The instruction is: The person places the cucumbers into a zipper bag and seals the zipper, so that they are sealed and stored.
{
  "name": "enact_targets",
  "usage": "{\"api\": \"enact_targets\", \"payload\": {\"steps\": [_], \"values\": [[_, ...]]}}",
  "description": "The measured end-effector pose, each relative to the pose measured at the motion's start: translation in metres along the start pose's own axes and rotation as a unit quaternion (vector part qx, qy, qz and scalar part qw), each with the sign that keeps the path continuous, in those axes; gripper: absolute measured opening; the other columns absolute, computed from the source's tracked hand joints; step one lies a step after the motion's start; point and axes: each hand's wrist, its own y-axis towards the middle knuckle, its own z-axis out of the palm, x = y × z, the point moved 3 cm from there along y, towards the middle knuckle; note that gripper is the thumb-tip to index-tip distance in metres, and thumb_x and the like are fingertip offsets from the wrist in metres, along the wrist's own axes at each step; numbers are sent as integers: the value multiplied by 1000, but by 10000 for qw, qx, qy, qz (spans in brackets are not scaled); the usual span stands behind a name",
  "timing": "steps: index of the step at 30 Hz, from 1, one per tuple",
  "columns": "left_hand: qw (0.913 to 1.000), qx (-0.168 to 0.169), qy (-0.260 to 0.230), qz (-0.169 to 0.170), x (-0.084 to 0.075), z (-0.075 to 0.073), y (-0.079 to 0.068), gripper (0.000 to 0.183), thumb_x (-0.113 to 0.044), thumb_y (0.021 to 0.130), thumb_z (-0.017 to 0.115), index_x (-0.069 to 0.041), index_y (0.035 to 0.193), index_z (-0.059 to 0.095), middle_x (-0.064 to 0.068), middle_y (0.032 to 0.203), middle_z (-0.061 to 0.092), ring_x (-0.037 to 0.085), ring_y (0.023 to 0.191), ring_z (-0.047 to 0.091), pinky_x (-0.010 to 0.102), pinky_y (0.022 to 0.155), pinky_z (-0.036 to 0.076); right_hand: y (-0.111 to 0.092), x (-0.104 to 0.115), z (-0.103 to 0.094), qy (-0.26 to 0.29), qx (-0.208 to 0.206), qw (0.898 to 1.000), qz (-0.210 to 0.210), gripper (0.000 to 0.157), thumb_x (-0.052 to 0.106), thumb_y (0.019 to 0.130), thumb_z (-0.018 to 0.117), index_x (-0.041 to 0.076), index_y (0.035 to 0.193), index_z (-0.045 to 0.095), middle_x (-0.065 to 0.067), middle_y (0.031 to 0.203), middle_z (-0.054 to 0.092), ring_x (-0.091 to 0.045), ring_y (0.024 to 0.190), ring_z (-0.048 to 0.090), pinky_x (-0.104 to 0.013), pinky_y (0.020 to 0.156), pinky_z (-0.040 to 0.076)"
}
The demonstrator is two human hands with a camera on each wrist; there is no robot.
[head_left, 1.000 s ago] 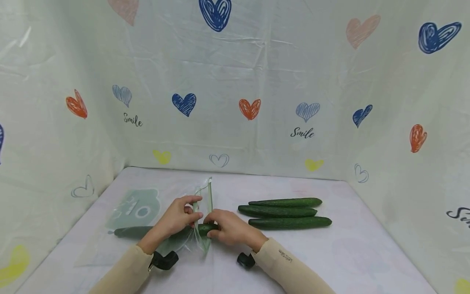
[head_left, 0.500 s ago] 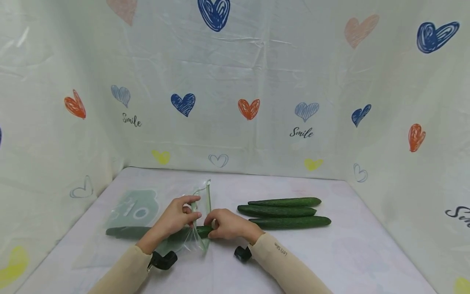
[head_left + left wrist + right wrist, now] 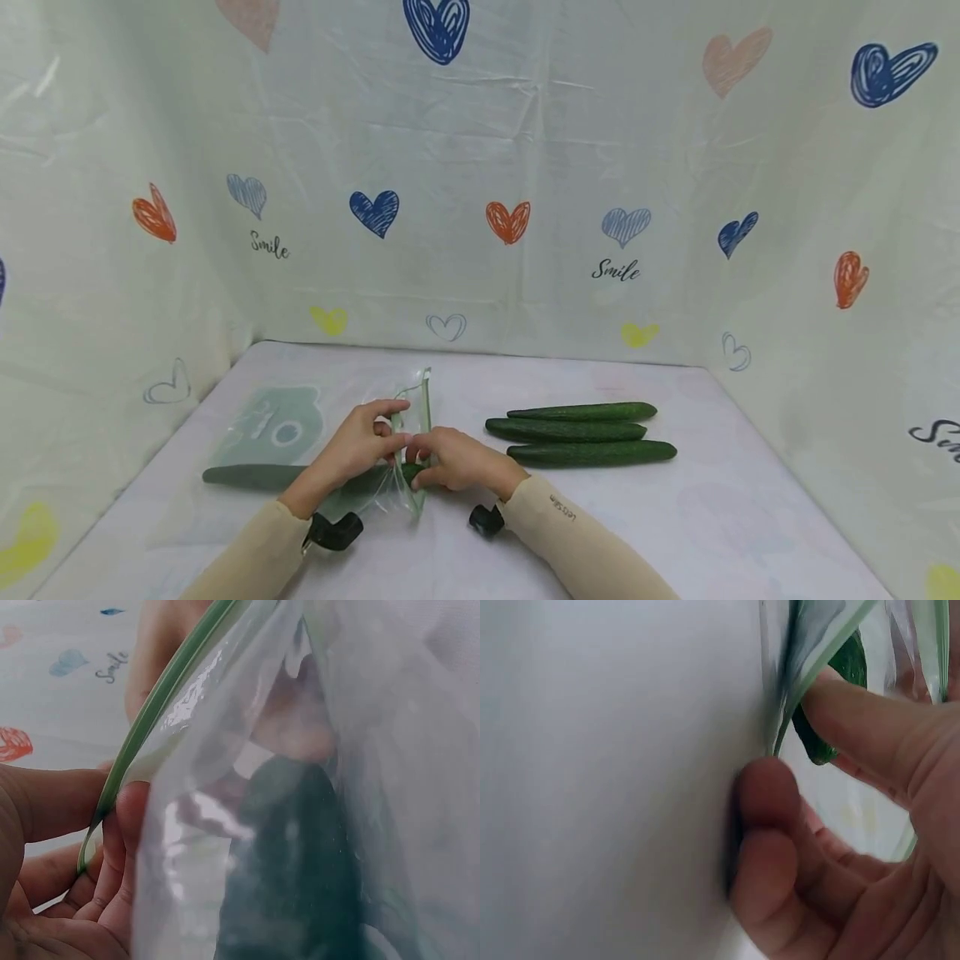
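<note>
A clear zip bag [image 3: 288,417] with a green zip strip lies on its side, its mouth facing right. Inside it a long cucumber [image 3: 251,476] shows dimly through the plastic. My left hand [image 3: 358,446] pinches the near lip of the mouth between thumb and fingers; in the left wrist view the green strip [image 3: 150,712] runs between them. At the mouth, my right hand [image 3: 461,461] holds the cucumber's right end, thumb and fingers on either side of it. The right wrist view shows the cucumber's tip [image 3: 819,750] just behind the thumb, with two other fingers curled outside the bag.
Three more cucumbers [image 3: 592,454] lie side by side on the white table [image 3: 720,517], to the right of the bag. A white curtain [image 3: 555,150] printed with hearts encloses the table at the back and sides. Black camera mounts [image 3: 337,532] hang below both wrists.
The cucumber has slid left, deeper into the bag, and less of its right end shows. My right hand has followed it left into the mouth; the left hand has stayed nearly still.
</note>
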Motion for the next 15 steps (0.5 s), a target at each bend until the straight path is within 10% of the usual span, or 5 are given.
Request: {"api": "enact_targets", "payload": {"steps": [15], "values": [[10000,-62,16,-15,-5,-4,-3,52,-4,86,69,0,135,51,5,56,58,20,52,58,22,45,34,8,1,7,-502,-62,9974,509,28,37,86,71,28,110,61,6,100,59,-5,89,56,-24,69,47]]}}
